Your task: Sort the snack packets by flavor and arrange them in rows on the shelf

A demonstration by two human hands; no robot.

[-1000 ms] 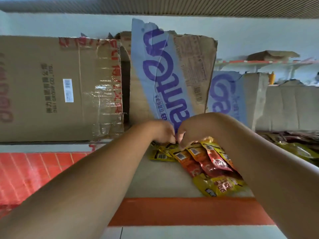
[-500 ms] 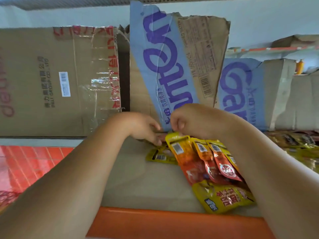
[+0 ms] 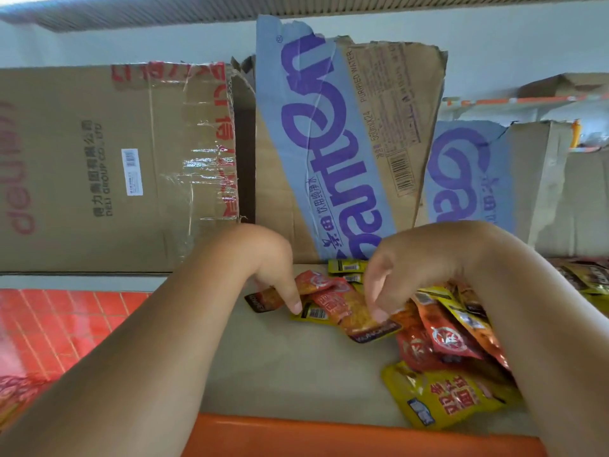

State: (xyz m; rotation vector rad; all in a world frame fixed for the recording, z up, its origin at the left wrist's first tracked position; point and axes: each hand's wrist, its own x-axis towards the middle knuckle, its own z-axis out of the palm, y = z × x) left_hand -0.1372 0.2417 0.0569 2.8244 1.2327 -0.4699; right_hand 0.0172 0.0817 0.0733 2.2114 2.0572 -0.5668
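Note:
Snack packets lie in a loose pile on the beige shelf (image 3: 263, 374): red ones (image 3: 448, 338), a large yellow one (image 3: 451, 397) at the front, and small yellow ones (image 3: 346, 266) at the back. My left hand (image 3: 267, 262) points down, and its fingertip touches a yellow barcode packet (image 3: 314, 314) beside a dark orange packet (image 3: 263, 300). My right hand (image 3: 415, 265) curls over the pile and pinches an orange packet (image 3: 349, 308) at its right end. My right forearm hides part of the pile.
Cardboard boxes stand along the back of the shelf: a brown one (image 3: 99, 166) at left and blue-printed water cartons (image 3: 329, 143) in the middle and at right. The shelf has an orange front lip (image 3: 329, 437). More packets (image 3: 586, 278) lie at far right. Red tiled floor (image 3: 66, 324) shows at left.
My right hand has let the fanned bunch of packets down onto the shelf and now pinches a single orange packet. My left hand has moved right onto the packets.

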